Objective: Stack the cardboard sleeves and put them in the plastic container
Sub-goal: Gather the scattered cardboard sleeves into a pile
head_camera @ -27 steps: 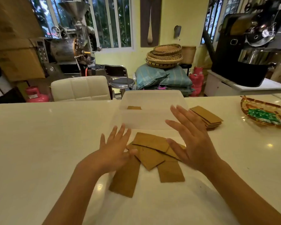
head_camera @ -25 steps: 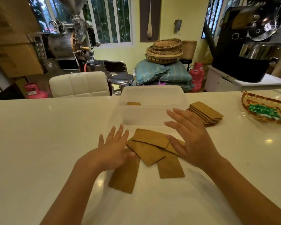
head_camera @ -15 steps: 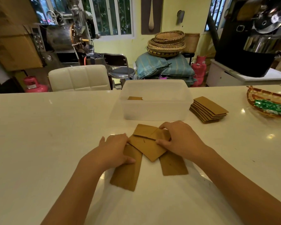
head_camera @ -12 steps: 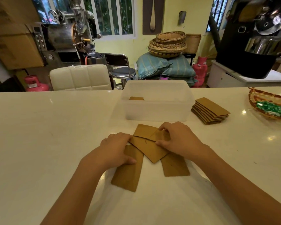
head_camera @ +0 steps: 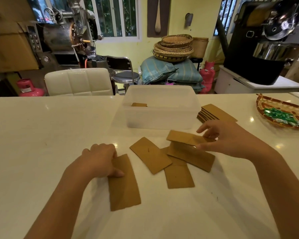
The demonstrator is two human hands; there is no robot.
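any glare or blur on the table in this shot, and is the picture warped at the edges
Head view: small bright glare spots dot the glossy white table, near the plastic container and the woven tray; the left hand and right hand look slightly soft, the cardboard sleeves sharp; the wide-angle lens bows the table's far edge.

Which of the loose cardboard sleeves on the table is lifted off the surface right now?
The sleeve pinched in the right hand, just in front of the plastic container. Its left end is raised; the other loose sleeves lie flat.
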